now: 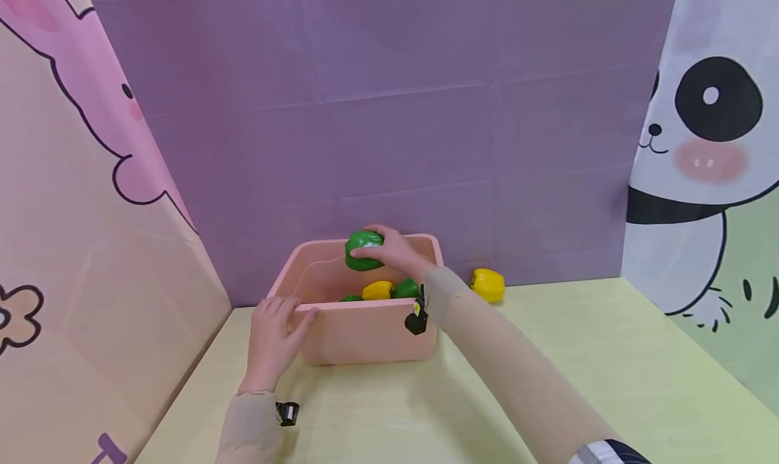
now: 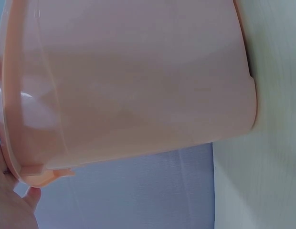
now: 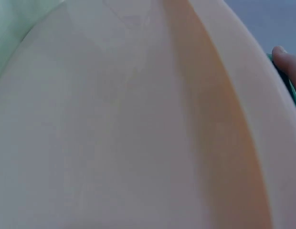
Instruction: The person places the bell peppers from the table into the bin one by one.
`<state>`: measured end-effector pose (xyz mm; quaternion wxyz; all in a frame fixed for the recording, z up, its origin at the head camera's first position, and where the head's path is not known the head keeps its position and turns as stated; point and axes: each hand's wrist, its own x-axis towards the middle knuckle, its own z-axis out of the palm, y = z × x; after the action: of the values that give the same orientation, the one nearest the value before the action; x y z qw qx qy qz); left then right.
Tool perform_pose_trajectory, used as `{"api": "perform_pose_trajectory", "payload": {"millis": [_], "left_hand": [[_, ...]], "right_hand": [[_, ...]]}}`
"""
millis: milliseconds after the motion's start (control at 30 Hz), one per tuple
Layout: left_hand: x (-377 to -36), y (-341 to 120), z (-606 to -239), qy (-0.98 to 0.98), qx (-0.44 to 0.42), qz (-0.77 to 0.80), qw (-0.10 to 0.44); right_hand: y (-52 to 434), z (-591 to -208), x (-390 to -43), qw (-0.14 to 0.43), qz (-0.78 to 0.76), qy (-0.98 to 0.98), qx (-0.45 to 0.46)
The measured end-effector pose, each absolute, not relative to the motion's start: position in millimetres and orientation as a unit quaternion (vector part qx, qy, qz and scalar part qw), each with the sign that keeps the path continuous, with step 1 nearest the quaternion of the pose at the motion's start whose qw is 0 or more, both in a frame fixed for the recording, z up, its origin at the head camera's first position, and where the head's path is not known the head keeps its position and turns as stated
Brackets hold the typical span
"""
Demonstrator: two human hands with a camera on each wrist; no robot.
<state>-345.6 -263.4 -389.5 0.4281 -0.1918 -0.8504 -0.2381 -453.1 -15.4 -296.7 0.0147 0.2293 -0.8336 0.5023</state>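
Note:
My right hand (image 1: 395,253) holds a green bell pepper (image 1: 359,242) above the inside of a pink plastic bin (image 1: 365,332), its thumb across the pepper's front. A finger (image 3: 287,64) and a sliver of the green pepper (image 3: 294,93) show past the bin's rim in the right wrist view. At the bin's front left corner, my left hand (image 1: 272,335) grips the rim, fingers over the edge and thumb against the outer wall. Inside the bin lie a yellow bell pepper (image 1: 378,290) and a green one (image 1: 406,289), with another green piece partly hidden behind the front wall.
Another yellow bell pepper (image 1: 488,285) lies on the pale table (image 1: 548,356), right of the bin. A purple cloth backdrop (image 1: 395,126) hangs close behind. Printed panels stand on both sides, with a panda (image 1: 700,166) on the right one.

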Motion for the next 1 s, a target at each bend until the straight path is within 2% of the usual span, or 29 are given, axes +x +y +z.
{"api": "perform_pose_trajectory", "payload": {"millis": [233,500,700,1000], "left_hand": [[-344,-267,-389,-0.856,-0.18,-0.242,0.42],[-343,-265,-388,-0.864,-0.177,-0.242,0.405],[-343,-264,-386,-0.859,-0.181,-0.238,0.416],[-342,-264,-388,-0.861,-0.18,-0.24,0.411]], "right_hand": [[-21,-296,-455,-0.001,0.501,-0.834,0.232],[-16,-284,-465,0.018,0.518,-0.825,0.223],[-17,-277,-466,0.02,0.506,-0.832,0.226],[-18,-290,-458,-0.086,0.532,-0.804,0.252]]}}
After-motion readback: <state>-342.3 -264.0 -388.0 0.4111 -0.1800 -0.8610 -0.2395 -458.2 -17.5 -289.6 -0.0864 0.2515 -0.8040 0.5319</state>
